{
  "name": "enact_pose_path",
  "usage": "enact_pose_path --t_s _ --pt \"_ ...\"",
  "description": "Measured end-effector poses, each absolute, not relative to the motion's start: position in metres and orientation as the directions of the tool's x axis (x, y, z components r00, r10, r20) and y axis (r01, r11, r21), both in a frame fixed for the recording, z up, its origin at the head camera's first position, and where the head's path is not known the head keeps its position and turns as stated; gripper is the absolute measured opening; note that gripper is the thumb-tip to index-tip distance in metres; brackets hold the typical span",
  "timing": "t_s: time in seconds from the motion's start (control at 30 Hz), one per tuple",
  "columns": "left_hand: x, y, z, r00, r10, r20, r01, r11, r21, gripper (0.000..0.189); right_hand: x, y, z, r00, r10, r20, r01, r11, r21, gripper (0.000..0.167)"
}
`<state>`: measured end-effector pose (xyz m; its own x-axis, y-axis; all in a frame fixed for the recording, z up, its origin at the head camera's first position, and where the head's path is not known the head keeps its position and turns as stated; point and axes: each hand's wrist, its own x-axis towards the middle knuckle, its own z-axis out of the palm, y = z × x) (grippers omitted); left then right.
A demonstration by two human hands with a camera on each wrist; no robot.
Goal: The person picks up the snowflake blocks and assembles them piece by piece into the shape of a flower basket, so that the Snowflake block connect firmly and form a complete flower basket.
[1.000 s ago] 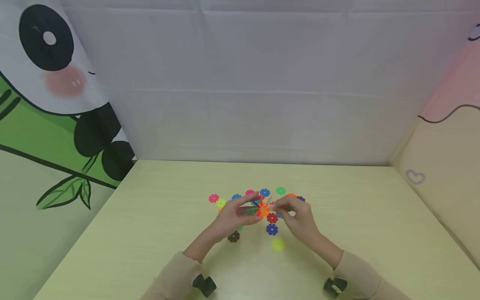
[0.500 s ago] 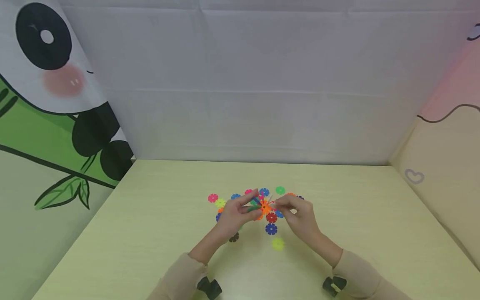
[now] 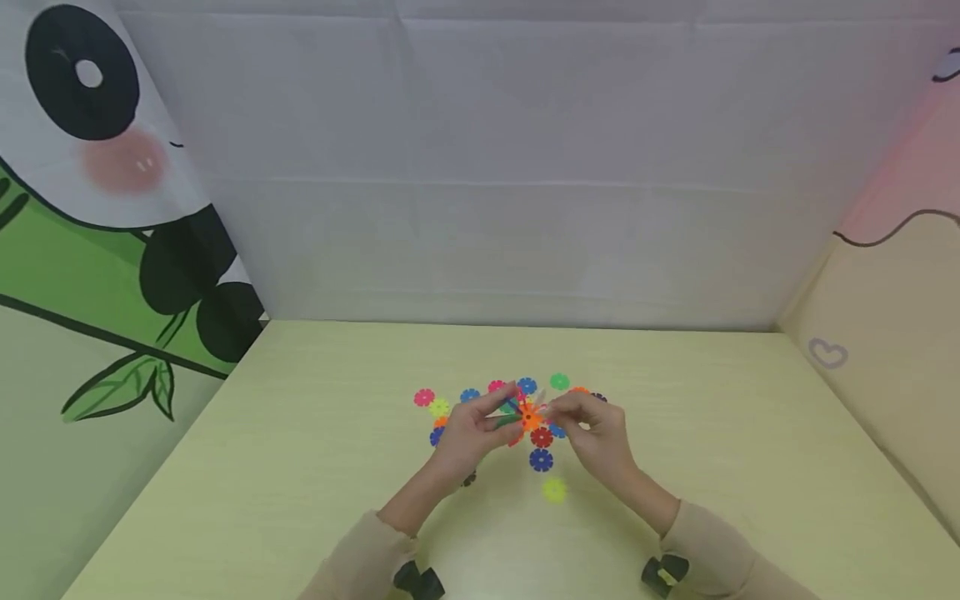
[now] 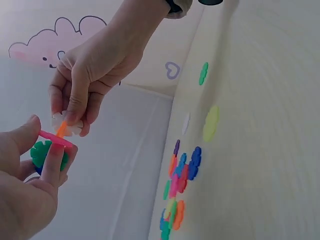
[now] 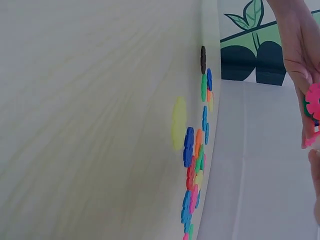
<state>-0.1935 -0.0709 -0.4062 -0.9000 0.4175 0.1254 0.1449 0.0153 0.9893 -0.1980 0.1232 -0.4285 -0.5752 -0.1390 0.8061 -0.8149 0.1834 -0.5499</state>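
Observation:
In the head view, my left hand (image 3: 465, 435) grips a small cluster of interlocking notched plastic discs between thumb and fingers, raised above the table. An orange disc (image 3: 529, 416) faces me at its right side. The left wrist view shows a pink disc (image 4: 54, 139) and a green disc (image 4: 40, 152) in that cluster, the orange one edge-on between the hands. My right hand (image 4: 97, 75) pinches a whitish disc (image 4: 75, 128) right at the orange disc. Another pink disc face (image 5: 314, 102) shows beside the left hand in the right wrist view. Fingers hide part of the cluster.
Loose discs lie flat beneath and around the hands: a dark blue one (image 3: 541, 460), a red one (image 3: 542, 437), a yellow one (image 3: 555, 490), a green one (image 3: 559, 381) and several more. A white wall sheet (image 3: 480, 250) stands behind the pale table (image 3: 337, 375).
My left hand has shifted slightly to the right and tilted with the cluster, covering more of the black disc. My right hand stays almost in place, pinching the whitish disc.

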Motion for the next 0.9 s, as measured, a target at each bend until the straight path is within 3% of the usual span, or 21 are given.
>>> enact_pose_path --t_s 0.23,0.4,0.5,0.67,0.9 --pt "-0.198 -0.072 -0.398 -0.868 0.475 0.146 0.210 0.085 0.974 0.059 -0.198 0.127 -0.416 -0.603 -0.181 0.777 -0.797 0.171 -0.579 0.025" --pt "-0.204 -0.076 -0.400 -0.856 0.510 0.087 0.176 0.128 0.976 0.059 -0.199 0.132 -0.417 -0.694 -0.266 0.669 -0.718 0.189 -0.669 0.022" --pt "-0.206 -0.076 -0.402 -0.845 0.533 0.052 0.129 0.109 0.986 0.057 -0.200 0.135 -0.419 -0.762 -0.330 0.557 -0.638 0.235 -0.733 0.022" --pt "-0.208 -0.081 -0.407 -0.859 0.511 0.031 0.095 0.100 0.990 0.051 -0.203 0.161 -0.421 -0.844 -0.435 0.313 -0.490 0.388 -0.781 0.038" --pt "-0.210 -0.102 -0.414 -0.897 0.442 0.019 0.101 0.163 0.981 0.051 -0.198 0.235 -0.441 -0.866 -0.499 0.017 -0.359 0.600 -0.715 0.039"
